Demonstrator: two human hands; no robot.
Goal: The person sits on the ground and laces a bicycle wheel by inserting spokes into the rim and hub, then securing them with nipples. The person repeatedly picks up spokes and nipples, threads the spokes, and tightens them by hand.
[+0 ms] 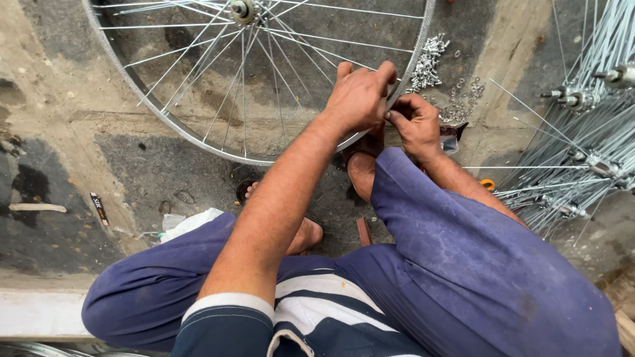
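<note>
The landmark is the round silver metal wheel rim with thin wire spokes (132, 86), lying flat on the stained concrete floor (59, 132) ahead of the seated person. Its hub (241, 10) sits at the top edge of the view.

The left hand (357, 99) is curled over the near right section of the rim, fingers bent down across the metal; this placement appears to steady the wheel. The right hand (417, 122) is just beside it, outside the rim, thumb and forefinger pinched together at the rim's edge. What the pinch contains is too small to tell.

A heap of small silver spoke nipples (426, 63) lies just outside the rim's right edge, with a scatter of small metal washers (463, 99) beside it; both sit within reach of the right hand, apparently kept there as supply. Well to the right of the rim lies a stack of loose hubs with spokes attached (575, 158).

Left of the rim, a small dark rectangular wrapper with a red-and-white label (99, 208) lies flat on the floor. Below the rim, by the person's blue trouser knee (165, 277), sits a crumpled white plastic bag (188, 223).
</note>
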